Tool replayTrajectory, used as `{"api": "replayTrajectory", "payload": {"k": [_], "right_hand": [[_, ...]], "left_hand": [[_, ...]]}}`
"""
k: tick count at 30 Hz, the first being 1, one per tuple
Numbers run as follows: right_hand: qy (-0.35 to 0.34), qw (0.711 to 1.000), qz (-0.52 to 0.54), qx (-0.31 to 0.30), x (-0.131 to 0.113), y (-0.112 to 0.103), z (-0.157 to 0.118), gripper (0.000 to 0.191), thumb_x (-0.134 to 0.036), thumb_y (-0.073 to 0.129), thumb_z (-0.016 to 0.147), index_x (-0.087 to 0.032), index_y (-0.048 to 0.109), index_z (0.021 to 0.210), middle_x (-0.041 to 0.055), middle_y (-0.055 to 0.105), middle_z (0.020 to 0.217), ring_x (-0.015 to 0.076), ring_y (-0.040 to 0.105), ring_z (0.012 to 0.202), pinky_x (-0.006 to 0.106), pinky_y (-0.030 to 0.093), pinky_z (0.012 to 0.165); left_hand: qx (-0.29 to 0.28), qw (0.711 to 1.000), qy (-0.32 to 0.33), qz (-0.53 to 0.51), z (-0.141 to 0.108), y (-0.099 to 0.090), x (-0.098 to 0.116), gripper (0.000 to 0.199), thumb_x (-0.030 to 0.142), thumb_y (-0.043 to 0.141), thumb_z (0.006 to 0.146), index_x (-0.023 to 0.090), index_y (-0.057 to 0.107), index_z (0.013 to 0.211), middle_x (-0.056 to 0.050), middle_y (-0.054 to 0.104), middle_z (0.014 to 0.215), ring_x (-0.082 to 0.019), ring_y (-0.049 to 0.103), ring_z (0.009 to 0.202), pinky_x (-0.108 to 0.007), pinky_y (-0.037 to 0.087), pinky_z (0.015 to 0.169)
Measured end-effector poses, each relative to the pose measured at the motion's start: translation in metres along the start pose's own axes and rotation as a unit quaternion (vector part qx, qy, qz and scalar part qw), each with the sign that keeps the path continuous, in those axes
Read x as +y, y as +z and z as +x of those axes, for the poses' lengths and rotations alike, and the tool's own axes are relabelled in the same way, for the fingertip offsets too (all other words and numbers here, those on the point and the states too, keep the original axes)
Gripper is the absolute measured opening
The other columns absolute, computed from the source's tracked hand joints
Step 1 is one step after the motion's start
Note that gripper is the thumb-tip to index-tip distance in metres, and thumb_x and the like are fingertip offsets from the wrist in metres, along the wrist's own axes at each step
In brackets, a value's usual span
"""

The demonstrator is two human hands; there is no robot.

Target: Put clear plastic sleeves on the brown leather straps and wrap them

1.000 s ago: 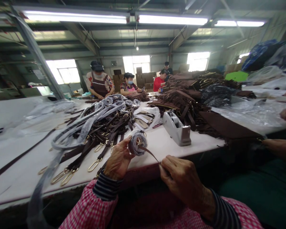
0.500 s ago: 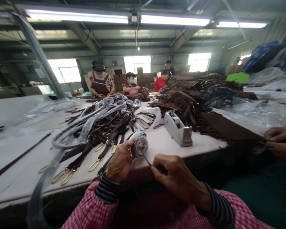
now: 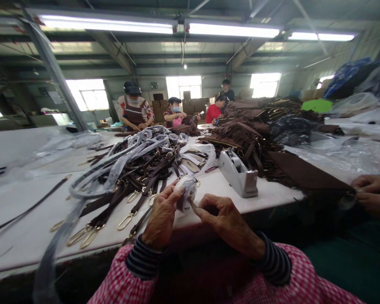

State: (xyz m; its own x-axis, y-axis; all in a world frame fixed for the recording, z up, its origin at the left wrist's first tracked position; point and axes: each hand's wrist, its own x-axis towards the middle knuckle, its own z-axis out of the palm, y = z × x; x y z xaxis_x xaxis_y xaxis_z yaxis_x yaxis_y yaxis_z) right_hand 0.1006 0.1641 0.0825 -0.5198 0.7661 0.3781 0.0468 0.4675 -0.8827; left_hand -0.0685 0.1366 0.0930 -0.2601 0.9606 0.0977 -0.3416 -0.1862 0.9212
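A small coiled roll (image 3: 186,195) in clear plastic wrap, with a bit of gold metal at its top, is held over the table's front edge. The fingers of my left hand (image 3: 162,213) are closed on its left side. On its right, my right hand (image 3: 223,219) pinches a thin dark strip (image 3: 194,207) that runs to the roll. Behind my left hand lie dark brown straps (image 3: 148,177) with gold clasps (image 3: 125,221). A grey tape dispenser (image 3: 239,175) stands on the table behind my right hand.
Long plastic-wrapped straps (image 3: 91,177) loop over the pile and hang off the front edge at left. Brown pieces (image 3: 240,131) are heaped at centre right. Another person's hands (image 3: 372,190) hold a brown panel (image 3: 307,171) at right. Several people work beyond.
The roll has turned, so its coiled face no longer points at the camera. My right hand has moved slightly up and left, closer to it.
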Motion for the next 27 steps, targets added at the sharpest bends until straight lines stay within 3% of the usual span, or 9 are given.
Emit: {"api": "replayTrajectory", "payload": {"k": [4,10,13,16,21,27], "right_hand": [[-0.028,0.999,-0.026,-0.011,0.003,-0.001,0.002,0.025,-0.029,0.063,0.095,-0.017,0.062,0.072,-0.0038,0.056,0.07,0.0113,0.048,0.067,0.025,0.035,0.062],[0.016,0.999,-0.008,0.027,0.006,-0.004,0.007,0.031,-0.037,0.067,0.092,-0.017,0.062,0.07,-0.0037,0.053,0.066,0.0114,0.043,0.064,0.026,0.033,0.06],[0.089,0.992,0.083,0.017,0.006,-0.005,0.008,0.038,-0.045,0.072,0.086,-0.017,0.058,0.066,-0.0037,0.053,0.06,0.01,0.04,0.056,0.025,0.03,0.054],[0.142,0.974,0.176,0.006,0.007,-0.003,0.008,0.036,-0.046,0.072,0.084,-0.017,0.058,0.067,-0.003,0.056,0.059,0.0079,0.037,0.05,0.024,0.025,0.049],[0.155,0.969,0.187,0.049,0.013,0.009,0.011,0.035,-0.043,0.072,0.081,-0.016,0.057,0.065,-0.0036,0.053,0.055,0.0065,0.039,0.047,0.022,0.025,0.046],[0.167,0.956,0.232,0.065,0.029,0.024,0.011,0.033,-0.046,0.071,0.08,-0.016,0.059,0.075,-0.0024,0.06,0.064,0.0065,0.044,0.047,0.019,0.027,0.043]], "left_hand": [[0.016,1.0,0.02,0.009,0.001,-0.005,-0.001,0.016,0.029,0.084,0.076,0.017,0.076,0.079,-0.006,0.075,0.102,-0.022,0.065,0.101,-0.027,0.048,0.083],[-0.016,0.995,0.009,0.093,0.001,-0.011,-0.011,0.025,0.04,0.075,0.086,0.016,0.075,0.092,-0.005,0.071,0.091,-0.016,0.058,0.078,-0.027,0.044,0.07],[0.012,0.992,0.039,0.121,0.0,-0.008,-0.01,0.022,0.037,0.076,0.085,0.017,0.073,0.078,-0.008,0.071,0.112,-0.023,0.061,0.106,-0.029,0.046,0.087],[0.053,0.98,0.078,0.176,-0.001,-0.003,-0.004,0.022,0.03,0.08,0.08,0.018,0.069,0.065,-0.009,0.06,0.141,-0.03,0.047,0.137,-0.032,0.038,0.108],[0.052,0.979,0.079,0.182,-0.002,0.001,-0.004,0.022,0.029,0.084,0.076,0.019,0.069,0.063,-0.009,0.049,0.152,-0.035,0.038,0.145,-0.038,0.039,0.113],[0.01,0.953,0.127,0.275,0.005,-0.012,-0.02,0.019,0.033,0.077,0.084,0.021,0.069,0.072,-0.004,0.031,0.165,-0.033,0.025,0.154,-0.046,0.024,0.123]]}}
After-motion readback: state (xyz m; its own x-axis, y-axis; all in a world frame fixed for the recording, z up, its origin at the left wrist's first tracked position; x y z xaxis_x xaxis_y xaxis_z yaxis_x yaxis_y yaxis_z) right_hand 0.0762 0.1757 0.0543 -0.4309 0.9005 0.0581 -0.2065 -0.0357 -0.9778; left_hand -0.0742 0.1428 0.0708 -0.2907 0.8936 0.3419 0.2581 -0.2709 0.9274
